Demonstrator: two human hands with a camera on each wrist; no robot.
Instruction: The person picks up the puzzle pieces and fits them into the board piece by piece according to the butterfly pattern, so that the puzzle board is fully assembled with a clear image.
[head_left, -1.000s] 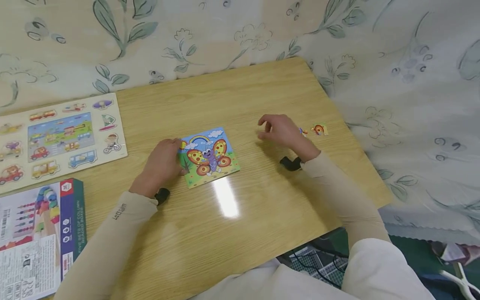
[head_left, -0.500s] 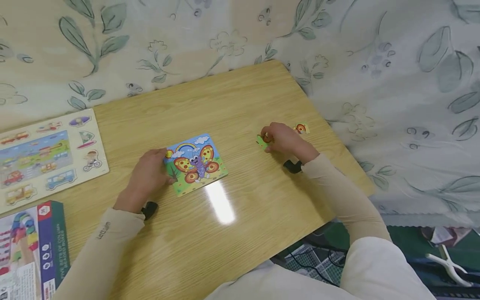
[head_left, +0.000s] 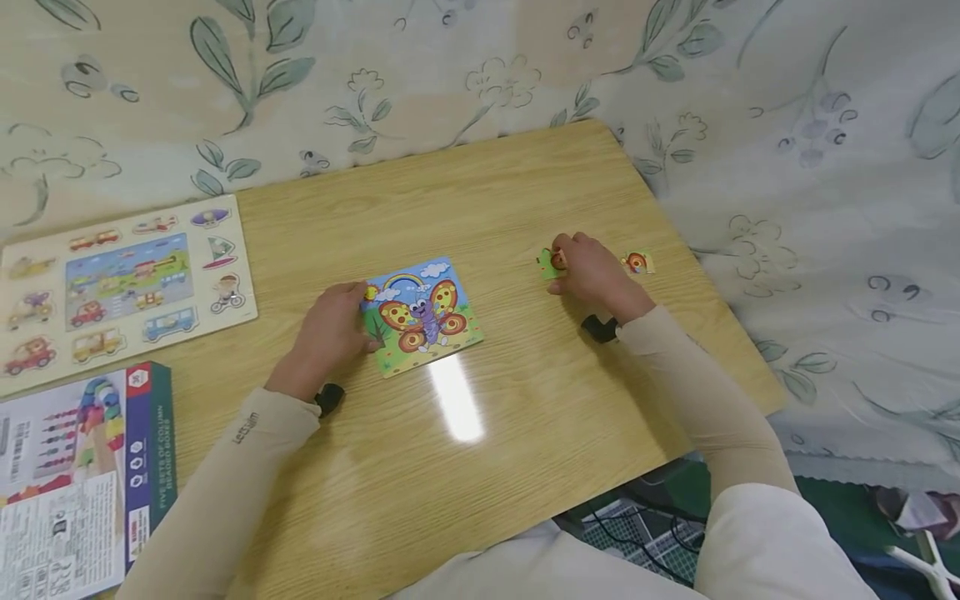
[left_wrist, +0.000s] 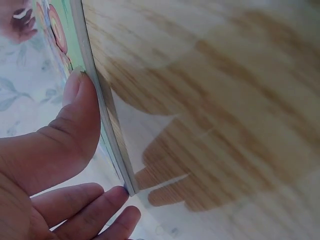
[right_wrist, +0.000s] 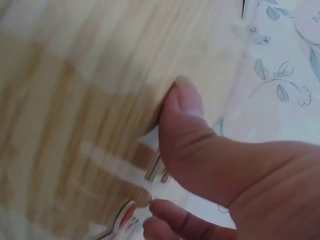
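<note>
My left hand (head_left: 324, 340) grips the left edge of a square butterfly puzzle board (head_left: 427, 321) lying flat on the table. In the left wrist view, the thumb (left_wrist: 82, 115) lies on the board's face and the other fingers are by its edge. My right hand (head_left: 596, 271) is low over the table, its curled fingers at a green puzzle piece (head_left: 547, 263); part of the piece is hidden under them. Just right of that hand lies another puzzle piece (head_left: 637, 262) with a red spiral. The right wrist view shows piece edges (right_wrist: 154, 169) near the fingers.
A larger vehicle puzzle board (head_left: 127, 287) lies at the table's left back. In front of it is a bead toy box (head_left: 86, 475). Flowered cloth (head_left: 450, 75) hangs behind the wooden table (head_left: 420, 200). Its right edge lies beyond the pieces.
My right hand has come down, and a green piece now shows at its fingertips, shifted slightly left over the last half second. The left hand stays on the board. The head view swayed and returned.
</note>
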